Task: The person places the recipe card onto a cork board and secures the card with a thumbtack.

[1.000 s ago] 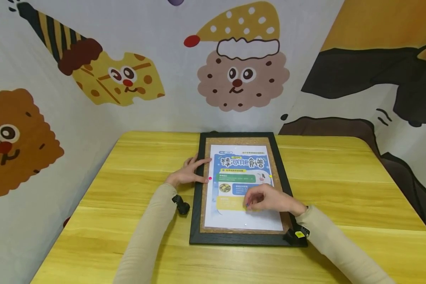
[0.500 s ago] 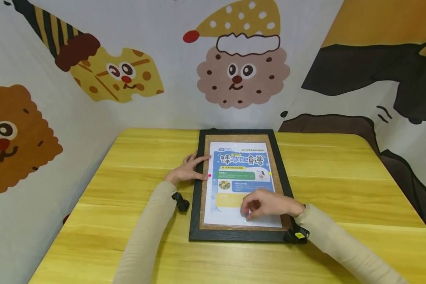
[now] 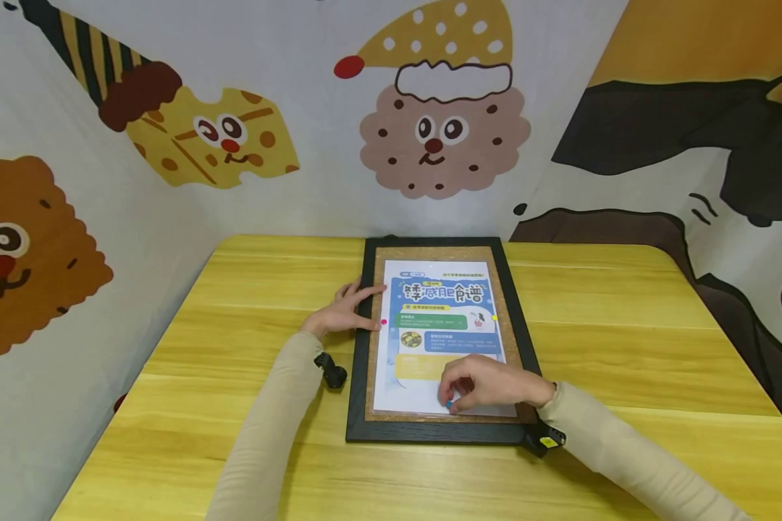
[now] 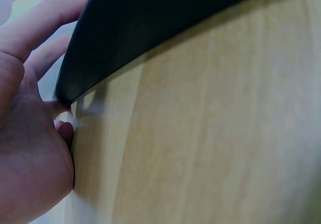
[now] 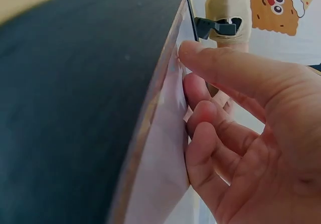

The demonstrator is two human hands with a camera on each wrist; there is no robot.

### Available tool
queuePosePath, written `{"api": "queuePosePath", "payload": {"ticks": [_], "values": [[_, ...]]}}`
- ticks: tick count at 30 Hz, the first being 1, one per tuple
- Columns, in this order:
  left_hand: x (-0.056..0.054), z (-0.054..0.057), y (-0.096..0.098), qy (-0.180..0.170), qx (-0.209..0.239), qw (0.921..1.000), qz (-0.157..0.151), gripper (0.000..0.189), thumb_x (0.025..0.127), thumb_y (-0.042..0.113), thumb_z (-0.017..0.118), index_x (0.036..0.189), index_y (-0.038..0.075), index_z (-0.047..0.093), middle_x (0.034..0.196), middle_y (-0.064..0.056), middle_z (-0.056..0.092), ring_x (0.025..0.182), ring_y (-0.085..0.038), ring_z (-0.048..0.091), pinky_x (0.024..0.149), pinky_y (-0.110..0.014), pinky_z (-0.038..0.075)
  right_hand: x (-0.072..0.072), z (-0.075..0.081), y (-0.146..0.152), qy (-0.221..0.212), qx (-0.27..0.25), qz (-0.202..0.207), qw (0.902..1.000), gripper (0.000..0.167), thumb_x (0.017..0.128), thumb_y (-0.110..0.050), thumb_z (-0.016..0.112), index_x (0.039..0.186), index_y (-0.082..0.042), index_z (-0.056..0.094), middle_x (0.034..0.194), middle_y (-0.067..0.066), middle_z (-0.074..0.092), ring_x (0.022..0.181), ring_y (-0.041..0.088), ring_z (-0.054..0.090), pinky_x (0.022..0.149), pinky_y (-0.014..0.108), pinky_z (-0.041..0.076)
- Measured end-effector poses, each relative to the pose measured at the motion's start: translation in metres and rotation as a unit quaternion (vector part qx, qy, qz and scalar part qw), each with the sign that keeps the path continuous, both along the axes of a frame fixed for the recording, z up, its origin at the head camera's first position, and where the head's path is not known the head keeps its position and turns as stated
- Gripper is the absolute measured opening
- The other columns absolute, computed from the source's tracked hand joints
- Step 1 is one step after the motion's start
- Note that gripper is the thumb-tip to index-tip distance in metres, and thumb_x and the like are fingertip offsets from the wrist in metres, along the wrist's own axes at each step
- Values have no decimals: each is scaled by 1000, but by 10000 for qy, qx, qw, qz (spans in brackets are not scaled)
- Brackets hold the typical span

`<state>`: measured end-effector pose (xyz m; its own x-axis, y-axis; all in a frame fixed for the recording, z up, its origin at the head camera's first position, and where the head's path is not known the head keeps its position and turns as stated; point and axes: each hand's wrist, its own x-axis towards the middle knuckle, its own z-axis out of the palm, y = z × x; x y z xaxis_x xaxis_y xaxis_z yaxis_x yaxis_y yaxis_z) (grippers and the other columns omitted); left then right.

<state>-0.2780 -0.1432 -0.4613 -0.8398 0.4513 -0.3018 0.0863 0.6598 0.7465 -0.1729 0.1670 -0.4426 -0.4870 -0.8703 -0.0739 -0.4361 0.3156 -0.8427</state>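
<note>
A corkboard (image 3: pixel 358 405) with a black frame lies on the table. On its cork surface is a printed poster (image 3: pixel 417 398) with blue, green and yellow panels. My right hand (image 3: pixel 489 380) pinches a small blue pushpin (image 3: pixel 449 404) at the poster's lower middle. From the left side, my left hand (image 3: pixel 339 315) reaches over the frame with its fingers spread, fingertips on the poster's left edge. A pink pushpin (image 3: pixel 384 322) sits beside that thumb, and a yellow pushpin (image 3: pixel 494 318) is at the poster's right edge. In the right wrist view the blue pin is hidden behind the fingers.
The wooden table (image 3: pixel 625 325) extends around the board on both sides and in front. Behind it hangs a white cloth (image 3: pixel 326 202) printed with cartoon food. Each wrist wears a black camera mount, the left camera (image 3: pixel 334 374) beside the frame.
My right hand has moved down the poster, from the yellow panel to the white lower margin, carrying the blue pushpin. The left hand keeps its place on the frame.
</note>
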Motion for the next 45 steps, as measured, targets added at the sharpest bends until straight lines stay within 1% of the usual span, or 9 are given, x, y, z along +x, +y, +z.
{"api": "queuePosePath", "payload": {"ticks": [6, 9, 12, 18, 20, 27, 31, 40, 45], "values": [[0, -1, -1, 12, 15, 10000, -56, 85, 82, 36, 76, 153, 35, 29, 160, -10, -12, 142, -36, -14, 103, -71, 9, 2, -2, -1, 149, 40, -57, 9999, 14, 82, -9, 78, 92, -16, 71, 87, -7, 64, 70, 4, 52, 61, 23, 47], [1, -2, -1, 11, 30, 10000, -32, 85, 82, 35, 77, 153, 36, 29, 160, -9, -12, 143, -35, -13, 103, -71, 9, 2, -2, 0, 158, 18, -26, 9999, 13, 82, -12, 78, 93, -16, 71, 87, -6, 65, 70, 3, 51, 60, 22, 47], [0, -3, 0, 19, 47, 10000, -12, 85, 82, 35, 77, 152, 36, 29, 160, -8, -12, 143, -35, -13, 103, -70, 9, 2, -3, 2, 71, -87, 29, 9999, 12, 85, -13, 76, 95, -15, 71, 88, -4, 66, 69, 5, 52, 60, 22, 46], [0, -3, 0, 46, 69, 10000, -48, 85, 82, 35, 76, 153, 35, 29, 160, -10, -12, 142, -35, -14, 103, -71, 9, 1, -3, 6, -85, -248, 65, 9996, 13, 89, -3, 68, 98, -12, 72, 91, -7, 66, 69, 6, 51, 60, 22, 46], [1, -2, 0, 44, 70, 10000, -46, 85, 82, 35, 77, 153, 35, 29, 160, -9, -12, 142, -35, -14, 103, -71, 9, 1, -3, 7, -68, -244, 33, 9997, 15, 89, -2, 68, 97, -13, 72, 91, -9, 65, 68, 6, 51, 60, 22, 46], [1, 0, 2, 64, 59, 9999, -61, 85, 82, 35, 77, 153, 35, 29, 160, -10, -11, 142, -35, -14, 103, -71, 9, 2, -6, 7, -105, -256, -207, 9994, 9, 89, -8, 69, 96, -13, 68, 90, -2, 64, 68, 8, 51, 59, 23, 46], [1, 0, 2, 91, 34, 9999, -81, 85, 82, 36, 76, 153, 34, 29, 160, -10, -11, 142, -35, -14, 103, -71, 9, 2, -7, 8, -164, -189, -275, 9993, 8, 89, -6, 69, 94, -12, 68, 88, -4, 62, 69, 7, 50, 61, 22, 44], [0, -1, 2, 83, 18, 9999, -55, 85, 82, 33, 77, 153, 33, 29, 160, -11, -12, 142, -36, -13, 103, -71, 10, -2, -9, 6, -157, -197, -87, 9996, 9, 87, -4, 71, 91, -12, 70, 86, -5, 63, 70, 5, 49, 62, 21, 44], [1, -2, 1, 103, -23, 9999, -18, 86, 81, 34, 77, 153, 33, 30, 160, -11, -12, 142, -36, -12, 103, -70, 10, -4, -8, 4, -121, -72, -50, 9999, 9, 87, -5, 71, 90, -13, 71, 85, -7, 62, 71, 4, 51, 63, 22, 45]]}}
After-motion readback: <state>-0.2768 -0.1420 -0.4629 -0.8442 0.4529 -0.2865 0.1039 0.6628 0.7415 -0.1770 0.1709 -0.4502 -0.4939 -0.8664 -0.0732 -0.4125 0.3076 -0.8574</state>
